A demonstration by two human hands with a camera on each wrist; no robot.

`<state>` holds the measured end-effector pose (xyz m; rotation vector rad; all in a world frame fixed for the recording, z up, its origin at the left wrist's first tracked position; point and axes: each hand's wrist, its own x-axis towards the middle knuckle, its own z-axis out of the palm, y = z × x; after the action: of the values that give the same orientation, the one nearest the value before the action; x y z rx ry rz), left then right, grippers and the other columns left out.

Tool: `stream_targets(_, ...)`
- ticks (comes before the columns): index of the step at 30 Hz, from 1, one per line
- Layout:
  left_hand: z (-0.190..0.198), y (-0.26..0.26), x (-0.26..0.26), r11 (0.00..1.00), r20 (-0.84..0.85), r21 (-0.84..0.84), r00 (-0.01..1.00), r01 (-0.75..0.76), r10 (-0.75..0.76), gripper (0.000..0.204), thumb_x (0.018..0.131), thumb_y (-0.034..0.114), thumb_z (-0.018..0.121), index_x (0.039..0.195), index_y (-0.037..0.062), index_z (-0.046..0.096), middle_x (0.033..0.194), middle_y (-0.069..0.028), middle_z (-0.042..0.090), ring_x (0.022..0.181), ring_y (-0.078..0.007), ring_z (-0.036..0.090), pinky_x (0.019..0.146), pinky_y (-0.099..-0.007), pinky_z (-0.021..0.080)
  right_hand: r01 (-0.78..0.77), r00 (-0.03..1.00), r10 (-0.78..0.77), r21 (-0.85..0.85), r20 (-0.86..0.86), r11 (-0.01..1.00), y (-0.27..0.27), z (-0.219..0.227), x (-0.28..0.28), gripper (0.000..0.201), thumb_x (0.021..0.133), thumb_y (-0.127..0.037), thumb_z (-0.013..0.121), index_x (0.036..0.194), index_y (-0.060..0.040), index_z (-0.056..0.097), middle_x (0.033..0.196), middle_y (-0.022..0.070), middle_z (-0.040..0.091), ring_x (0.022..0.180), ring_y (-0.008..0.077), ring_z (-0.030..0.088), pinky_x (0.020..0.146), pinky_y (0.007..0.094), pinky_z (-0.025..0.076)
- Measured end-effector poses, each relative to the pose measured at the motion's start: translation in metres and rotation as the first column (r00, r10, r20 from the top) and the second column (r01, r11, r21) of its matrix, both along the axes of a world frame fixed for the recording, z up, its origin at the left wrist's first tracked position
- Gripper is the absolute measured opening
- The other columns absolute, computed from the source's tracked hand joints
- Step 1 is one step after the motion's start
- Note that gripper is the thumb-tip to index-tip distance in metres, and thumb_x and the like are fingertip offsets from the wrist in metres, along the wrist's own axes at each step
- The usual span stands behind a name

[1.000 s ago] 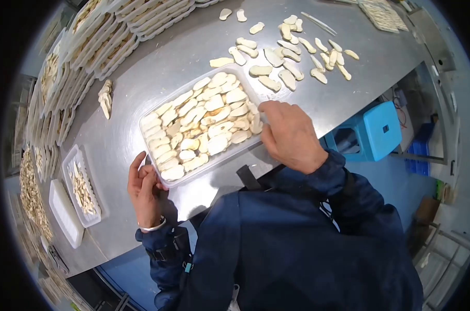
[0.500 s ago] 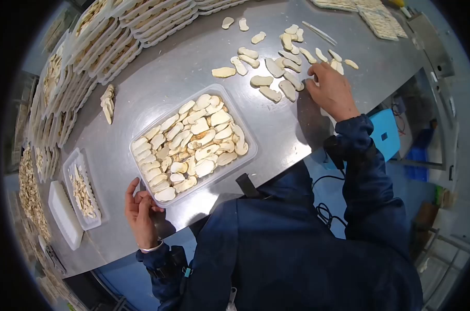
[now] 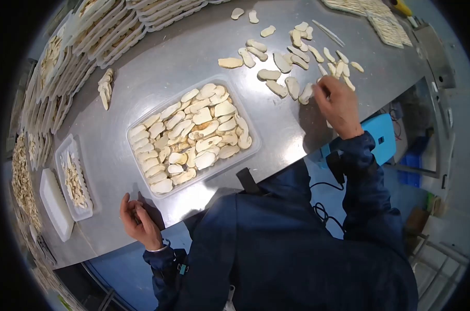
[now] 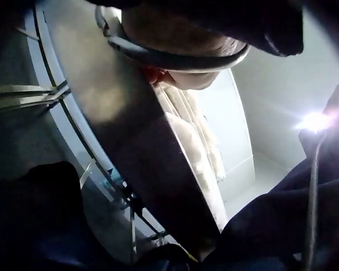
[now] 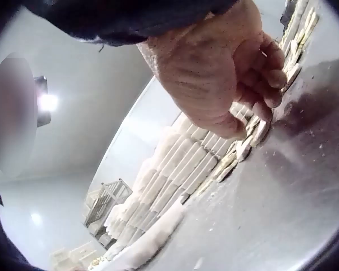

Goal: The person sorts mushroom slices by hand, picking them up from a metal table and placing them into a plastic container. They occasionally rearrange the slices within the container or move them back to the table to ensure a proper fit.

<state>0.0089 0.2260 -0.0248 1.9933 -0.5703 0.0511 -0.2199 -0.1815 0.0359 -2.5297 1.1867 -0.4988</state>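
A clear plastic tray point(image 3: 141, 187) of mushroom slices point(image 3: 191, 136), laid in overlapping rows, sits on the steel table before me. My left hand point(image 3: 140, 226) hovers by the table's front edge, off the tray's near-left corner, holding nothing. Its fingers bend loosely; the left wrist view shows mostly bracelet point(image 4: 175, 59) and sleeve. My right hand point(image 3: 339, 108) is low over the loose slices to the right, fingertips right at a single mushroom slice point(image 3: 306, 94). In the right wrist view, that hand's point(image 5: 214, 73) thumb and bent fingers stay apart, with slices just beneath.
More loose slices point(image 3: 281, 62) and thin white tweezers point(image 3: 328, 32) lie farther back. Tall stacks of filled trays point(image 3: 103, 33) line the far left. A small tray of scraps point(image 3: 86, 212), a white lid-like tray point(image 3: 57, 207) and a mushroom piece point(image 3: 105, 89) lie on the left.
My right hand has gone from the tray's right side to the loose slices; one slice now lies nearer me. My left hand has left the tray's corner and drawn back.
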Motion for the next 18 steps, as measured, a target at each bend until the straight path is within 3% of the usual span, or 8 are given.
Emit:
stream_targets(1,0.0,-0.001,0.0,1.0,0.011,0.005,1.0,0.002,-0.002,0.033,0.095,-0.001,0.049,0.127,-0.0024,0.051,0.089,-0.0046,0.056,0.077,-0.0086,0.05,0.071,-0.0212,0.042,-0.022,1.0,0.024,-0.097,0.017,0.995,-0.006,-0.002,-0.002,0.009,0.083,-0.011,0.057,0.084,-0.0031,0.061,0.086,0.0143,0.061,0.082,0.0347,0.06,0.07,0.0443,0.047)
stream_targets(4,-0.003,0.001,0.002,0.999,-0.014,-0.041,1.0,0.013,-0.013,0.032,0.095,-0.001,0.05,0.127,-0.0021,0.052,0.088,-0.0042,0.056,0.077,-0.0088,0.049,0.07,-0.0208,0.041,-0.312,0.944,0.329,-0.298,0.009,0.902,-0.018,-0.006,-0.004,0.01,0.082,-0.006,0.056,0.09,-0.0042,0.062,0.099,0.0137,0.059,0.093,0.0327,0.057,0.076,0.0427,0.047)
stream_targets(7,0.0,-0.001,0.001,1.0,0.016,-0.017,1.0,0.019,-0.019,0.032,0.095,-0.001,0.05,0.126,-0.0018,0.053,0.087,-0.0037,0.056,0.075,-0.0085,0.049,0.07,-0.0207,0.041,-0.412,0.91,0.398,-0.145,-0.114,0.9,-0.02,-0.008,-0.009,0.015,0.08,-0.003,0.056,0.094,-0.0037,0.062,0.105,0.0135,0.055,0.098,0.0318,0.054,0.082,0.042,0.046)
stream_targets(13,0.002,-0.002,0.002,1.0,0.007,-0.002,1.0,0.016,-0.016,0.031,0.095,-0.001,0.051,0.125,-0.0016,0.054,0.086,-0.0022,0.056,0.074,-0.0065,0.047,0.066,-0.0186,0.039,-0.383,0.918,0.358,-0.155,-0.17,0.911,-0.017,-0.009,-0.017,0.016,0.077,-0.006,0.061,0.092,-0.0014,0.059,0.091,0.0135,0.055,0.087,0.033,0.054,0.078,0.0414,0.045)
stream_targets(16,0.001,-0.004,0.001,1.0,-0.003,-0.028,1.0,0.007,-0.007,0.031,0.094,-0.001,0.052,0.125,-0.0014,0.054,0.086,-0.0016,0.056,0.071,-0.0059,0.047,0.064,-0.0178,0.038,-0.386,0.923,0.372,-0.247,-0.102,0.889,-0.015,-0.011,-0.017,0.018,0.075,-0.007,0.064,0.091,-0.0025,0.058,0.086,0.0127,0.055,0.083,0.0328,0.055,0.075,0.0409,0.044)
stream_targets(18,0.002,-0.003,0.0,1.0,-0.042,-0.014,0.999,0.022,-0.023,0.032,0.093,0.0,0.052,0.125,-0.0019,0.054,0.09,-0.0051,0.062,0.074,-0.0071,0.054,0.066,-0.0189,0.043,-0.395,0.917,0.393,-0.287,-0.067,0.873,0.0,0.002,-0.001,0.019,0.074,-0.007,0.065,0.091,-0.0027,0.058,0.084,0.0123,0.055,0.081,0.0324,0.055,0.073,0.0409,0.043)
